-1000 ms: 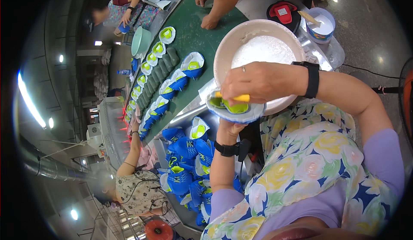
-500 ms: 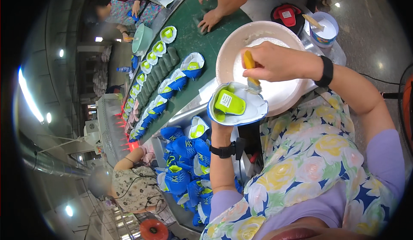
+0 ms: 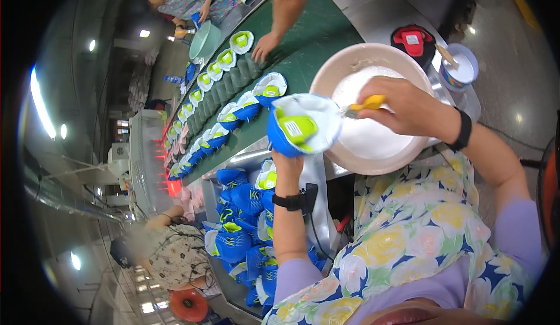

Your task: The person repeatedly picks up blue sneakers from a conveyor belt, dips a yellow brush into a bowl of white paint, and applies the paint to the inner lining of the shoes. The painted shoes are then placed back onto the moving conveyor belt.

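My left hand (image 3: 287, 162) holds up a blue shoe upper (image 3: 269, 132) from below, its fingers mostly hidden behind it. The upper's opening faces up, showing a white lining and a lime-green insert with a white label. My right hand (image 3: 399, 108) is closed around the yellow handle of a brush (image 3: 368, 103). The bristles sit by the right rim of the upper; whether they touch it I cannot tell. Under my right hand stands a wide, pale pink basin (image 3: 326, 71) with white liquid in it.
A green conveyor belt (image 3: 324, 19) carries rows of blue uppers (image 3: 248, 109) and dark grey shoe-shaped pieces (image 3: 224, 95). A co-worker's hand (image 3: 266, 46) touches these pieces. More uppers (image 3: 233, 243) lie heaped at lower left. A tub (image 3: 461, 68) with a brush stands right, beside a red-and-black item (image 3: 413, 40).
The brush has left the inside of the upper for its right edge, and its handle now points right. The upper has shifted left and tilted. The co-worker's hand has moved to the grey pieces.
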`<state>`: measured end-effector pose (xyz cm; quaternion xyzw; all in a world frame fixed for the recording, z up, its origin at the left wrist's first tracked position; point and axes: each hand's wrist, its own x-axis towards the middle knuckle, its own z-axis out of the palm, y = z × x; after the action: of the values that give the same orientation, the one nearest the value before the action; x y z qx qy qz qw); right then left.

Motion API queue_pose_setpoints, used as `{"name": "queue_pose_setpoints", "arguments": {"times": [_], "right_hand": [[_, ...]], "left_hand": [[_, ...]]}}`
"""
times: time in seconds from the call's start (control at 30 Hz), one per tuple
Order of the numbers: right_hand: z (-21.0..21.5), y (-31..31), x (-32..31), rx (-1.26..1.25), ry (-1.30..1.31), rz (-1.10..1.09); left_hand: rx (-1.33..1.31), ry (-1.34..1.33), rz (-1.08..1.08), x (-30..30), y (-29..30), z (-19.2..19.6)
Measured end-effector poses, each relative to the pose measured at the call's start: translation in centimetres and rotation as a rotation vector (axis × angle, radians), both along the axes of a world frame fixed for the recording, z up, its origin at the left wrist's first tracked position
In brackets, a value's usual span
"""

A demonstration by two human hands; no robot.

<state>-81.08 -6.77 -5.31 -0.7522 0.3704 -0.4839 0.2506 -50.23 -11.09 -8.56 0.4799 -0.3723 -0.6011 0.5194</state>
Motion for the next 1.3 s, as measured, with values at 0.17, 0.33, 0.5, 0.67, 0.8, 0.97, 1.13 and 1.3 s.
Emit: {"name": "queue_pose_setpoints", "arguments": {"times": [0.17,0.33,0.5,0.67,0.8,0.97,1.13,1.3], "right_hand": [[-2.7,2.6,-1.6,0.128,-0.147,-0.204],[-6.5,4.0,-0.8,0.350,-0.151,-0.236],[-8.0,4.3,-0.4,0.314,-0.135,-0.296],[-8.7,4.6,-0.3,0.359,-0.180,-0.310],[-8.2,4.5,0.3,0.333,-0.128,-0.295],[-8.7,3.7,0.2,0.367,-0.097,-0.277],[-6.5,2.3,-0.7,0.486,-0.118,-0.228],[-5.2,1.4,-0.1,0.481,-0.060,-0.120]], "left_hand": [[0.002,-0.174,-0.033,6.6,-9.5,-6.4],[0.118,-0.056,-0.025,5.6,-15.9,-12.5],[0.405,-0.514,-0.020,5.0,-17.9,-16.3],[-0.477,-1.272,0.108,11.3,-11.4,-9.3],[-0.207,-1.609,-0.127,21.0,-2.9,-3.2],[-0.195,-2.024,-0.421,18.6,5.7,-5.4],[-0.171,-1.648,-0.235,18.7,5.3,-4.2],[0.253,0.015,-0.111,11.4,5.1,1.2]]}}
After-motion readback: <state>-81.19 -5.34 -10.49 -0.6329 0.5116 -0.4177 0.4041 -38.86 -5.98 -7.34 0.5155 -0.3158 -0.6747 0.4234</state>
